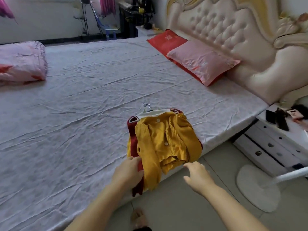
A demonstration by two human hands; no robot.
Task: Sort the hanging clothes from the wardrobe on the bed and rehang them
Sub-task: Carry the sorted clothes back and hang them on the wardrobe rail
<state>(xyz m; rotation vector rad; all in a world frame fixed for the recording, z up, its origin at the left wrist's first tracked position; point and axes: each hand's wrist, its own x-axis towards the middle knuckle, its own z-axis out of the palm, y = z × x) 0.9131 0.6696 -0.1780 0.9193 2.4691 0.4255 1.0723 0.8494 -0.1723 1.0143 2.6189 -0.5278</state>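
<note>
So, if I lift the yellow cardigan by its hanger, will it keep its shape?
Probably not: the mustard knit cardigan lies crumpled, one sleeve draped limp over the bed edge, so it should hang floppy. It looks light for its size. Its white hanger lies on the dark red garment beneath, which might come along.

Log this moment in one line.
left hand: touches red garment | right hand: open, empty | yellow cardigan: on hanger, atop red garment, bed edge
</note>
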